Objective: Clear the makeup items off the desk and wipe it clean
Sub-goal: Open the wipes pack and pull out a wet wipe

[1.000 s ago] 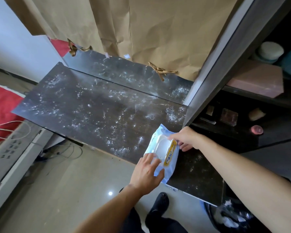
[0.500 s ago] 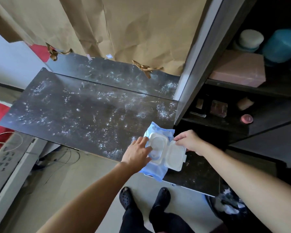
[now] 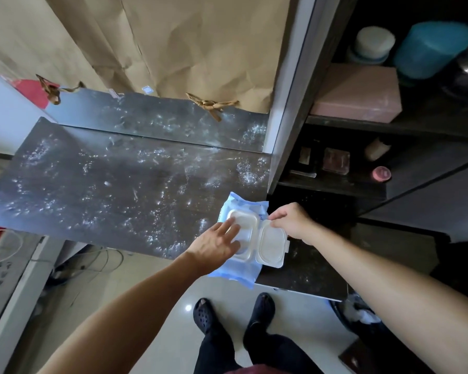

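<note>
A blue pack of wet wipes (image 3: 241, 273) lies at the front edge of the dark desk (image 3: 106, 190), which is speckled with white powder. Its white plastic lid (image 3: 272, 245) is flipped open to the right. My left hand (image 3: 216, 244) rests with spread fingers on the pack's opening. My right hand (image 3: 289, 220) pinches the top edge of the open lid. Small makeup items (image 3: 335, 160) and a pink jar (image 3: 381, 174) sit on the dark shelf to the right.
A mirror strip (image 3: 157, 117) runs along the desk's back under brown paper (image 3: 187, 49). Shelves at right hold a pink box (image 3: 357, 95) and a teal container (image 3: 430, 47). A bin with white waste (image 3: 362, 314) stands below right. Cables and a power strip (image 3: 0, 268) lie at left.
The pack's lid went from shut to fully open. My left hand moved from the pack's near corner onto its opening, and my right hand now holds the lid's edge.
</note>
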